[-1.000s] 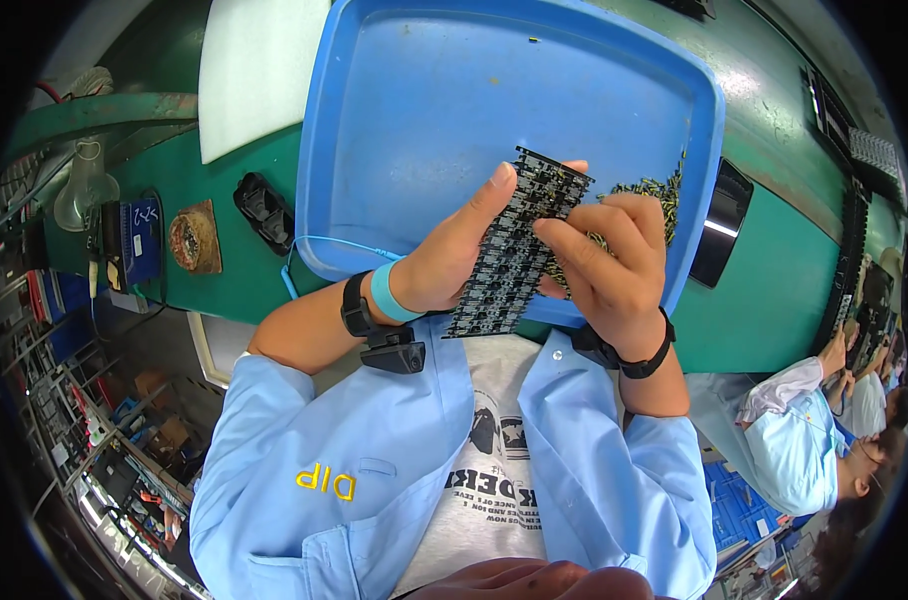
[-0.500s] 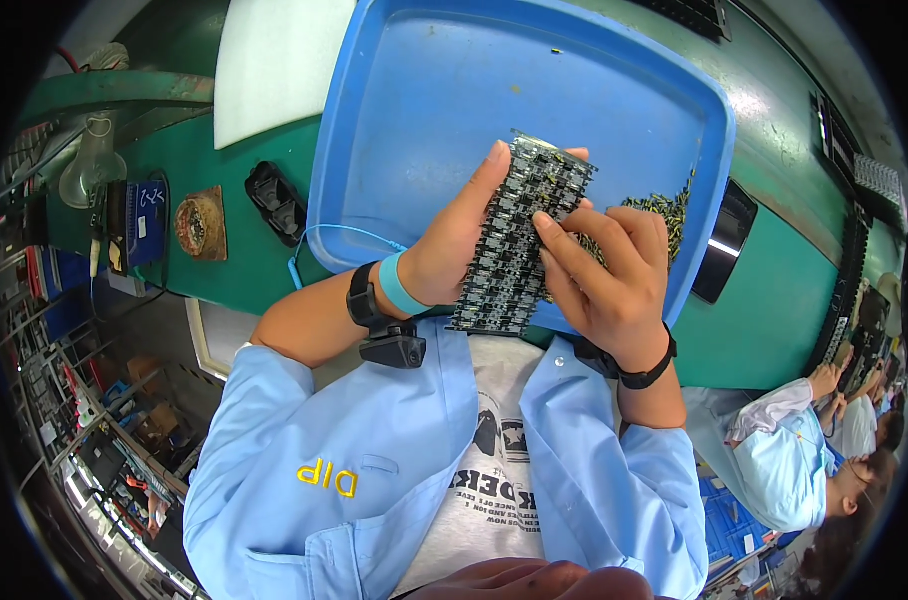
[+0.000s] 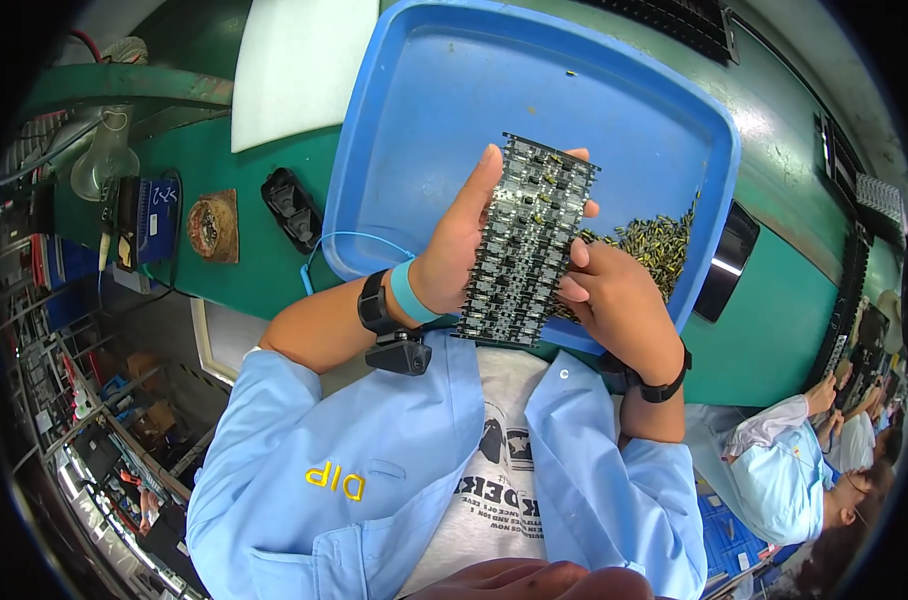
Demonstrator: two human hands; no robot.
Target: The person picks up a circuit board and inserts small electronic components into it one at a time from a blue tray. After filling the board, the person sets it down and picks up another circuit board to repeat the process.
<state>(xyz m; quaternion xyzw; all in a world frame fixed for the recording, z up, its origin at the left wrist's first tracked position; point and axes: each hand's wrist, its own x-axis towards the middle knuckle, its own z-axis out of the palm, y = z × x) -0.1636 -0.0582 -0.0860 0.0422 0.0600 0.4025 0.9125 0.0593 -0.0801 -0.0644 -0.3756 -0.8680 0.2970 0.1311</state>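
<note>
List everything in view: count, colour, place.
Bench: 1, green, central
Tray: 1, blue, on bench
Parts: uncountable, yellow and black, mostly in tray's right
Board: 1, mostly black, over tray's edge
Sheet: 1, white, left of tray
Moulding: 1, black, left of tray
Disc: 1, brown, further left
Box: 1, blue, far left
Flask: 1, clear, far left
Slab: 1, black, right of tray
Clutter: uncountable, mixed, lower left
People: 2+, blue or white clothing, lower right
Jacket: 1, blue, worn
Straps: 2, black, worn both sides
Band: 1, teal, worn left
Cord: 1, blue, by band
Left hand: 1, bare, holding board
Right hand: 1, bare, beside board
</note>
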